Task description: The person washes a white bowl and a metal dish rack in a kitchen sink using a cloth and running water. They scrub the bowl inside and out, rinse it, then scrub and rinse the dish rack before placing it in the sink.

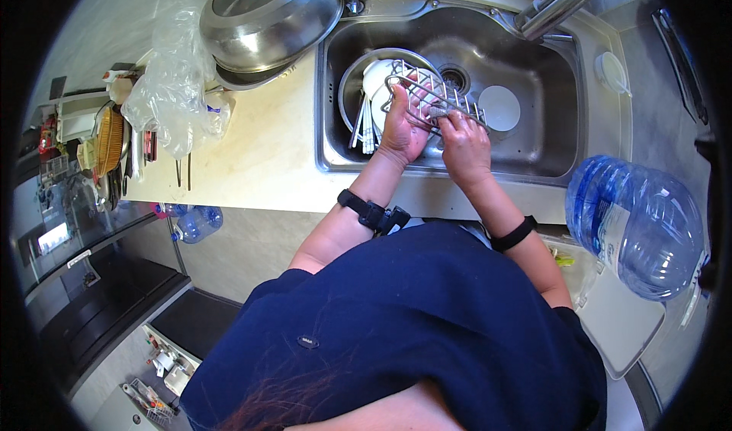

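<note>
Head view puts the wire rack (457, 103) over the sink (557, 137), between both hands, with the sink's front edge passing beneath the wrists. Most of the open room lies right of the rack, over the steel floor, where a white disc (499, 108) lies flat and the far side wall stands well apart. To the left there is less, as the round metal basin (345, 88) sits close under the left hand (406, 135) with white dishes (374, 80) and chopsticks (367, 135) in it; beyond that runs the counter (263, 145). The faucet (560, 8) reaches in from the upper right corner. The left palm faces up, its thumb spread from the fingers and the rack's wires held between. The right hand (467, 145) has its fingers pinching a small grey piece (438, 112) against the rack. The rack's long axis slants from upper left down to lower right, its lower right end beside the right fingers.
</note>
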Tool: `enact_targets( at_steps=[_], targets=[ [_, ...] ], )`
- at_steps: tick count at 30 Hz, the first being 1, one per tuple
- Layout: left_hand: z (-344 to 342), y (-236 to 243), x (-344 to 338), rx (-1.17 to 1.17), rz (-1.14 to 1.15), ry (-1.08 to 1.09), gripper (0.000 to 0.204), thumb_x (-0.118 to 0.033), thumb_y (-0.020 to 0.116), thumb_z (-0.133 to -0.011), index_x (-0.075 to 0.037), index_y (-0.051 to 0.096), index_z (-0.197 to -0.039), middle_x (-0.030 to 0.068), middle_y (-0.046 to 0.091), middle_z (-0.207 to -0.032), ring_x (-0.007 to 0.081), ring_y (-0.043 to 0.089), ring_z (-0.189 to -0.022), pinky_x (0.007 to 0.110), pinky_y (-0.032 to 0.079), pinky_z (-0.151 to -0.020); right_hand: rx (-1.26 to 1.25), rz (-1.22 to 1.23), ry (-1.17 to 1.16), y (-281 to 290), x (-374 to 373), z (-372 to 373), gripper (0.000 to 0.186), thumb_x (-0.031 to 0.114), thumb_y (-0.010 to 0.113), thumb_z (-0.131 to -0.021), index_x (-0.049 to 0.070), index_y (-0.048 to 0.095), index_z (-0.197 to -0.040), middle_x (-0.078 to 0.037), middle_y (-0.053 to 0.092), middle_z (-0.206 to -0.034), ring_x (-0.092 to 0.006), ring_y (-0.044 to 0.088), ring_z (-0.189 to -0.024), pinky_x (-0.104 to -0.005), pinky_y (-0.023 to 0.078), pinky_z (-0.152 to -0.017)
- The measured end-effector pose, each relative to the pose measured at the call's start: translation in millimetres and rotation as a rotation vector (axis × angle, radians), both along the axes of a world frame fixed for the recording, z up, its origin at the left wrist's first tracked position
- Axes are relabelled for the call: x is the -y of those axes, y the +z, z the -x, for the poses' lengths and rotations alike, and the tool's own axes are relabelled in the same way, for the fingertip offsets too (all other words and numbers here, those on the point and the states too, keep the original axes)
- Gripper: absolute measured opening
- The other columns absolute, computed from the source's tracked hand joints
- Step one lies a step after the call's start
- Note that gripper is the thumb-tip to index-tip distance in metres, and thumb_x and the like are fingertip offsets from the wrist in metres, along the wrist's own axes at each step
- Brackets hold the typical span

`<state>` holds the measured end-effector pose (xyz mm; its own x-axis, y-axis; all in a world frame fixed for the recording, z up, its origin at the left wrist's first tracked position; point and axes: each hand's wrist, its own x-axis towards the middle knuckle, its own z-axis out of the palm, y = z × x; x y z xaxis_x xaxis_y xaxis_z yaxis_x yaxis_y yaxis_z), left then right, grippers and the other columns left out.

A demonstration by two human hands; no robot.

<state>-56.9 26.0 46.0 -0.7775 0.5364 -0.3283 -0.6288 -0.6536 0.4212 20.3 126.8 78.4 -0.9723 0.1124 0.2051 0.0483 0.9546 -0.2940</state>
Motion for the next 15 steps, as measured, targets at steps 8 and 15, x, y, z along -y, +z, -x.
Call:
enact_targets(
  at_steps=[8, 15],
  targets=[
    [6.9, 10.8, 2.1, 0.005, -0.091, 0.017, 0.054, -0.057, 0.045, -0.092, -0.013, 0.050, -0.123, 0.0126, 0.058, -0.119, 0.0240, 0.055, -0.110, 0.040, 0.042, -0.100, -0.173, 0.220, 0.175, -2.2, 5.4, 25.9, 0.035, 0.006, 0.055, -0.077, 0.008, 0.063, -0.111, -0.011, 0.065, -0.111, -0.0275, 0.060, -0.102, -0.0374, 0.048, -0.089],
    [15.6, 8.9, 6.4, 0.029, 0.170, 0.148, 0.039, -0.056, 0.045, -0.093, -0.021, 0.046, -0.111, 0.0063, 0.062, -0.102, 0.0215, 0.059, -0.097, 0.045, 0.045, -0.084, -0.030, -0.117, 0.173, -32.5, -27.4, 4.6, 0.034, 0.002, 0.058, -0.076, 0.007, 0.064, -0.109, -0.009, 0.062, -0.108, -0.0248, 0.056, -0.106, -0.0330, 0.045, -0.092]
  ],
)
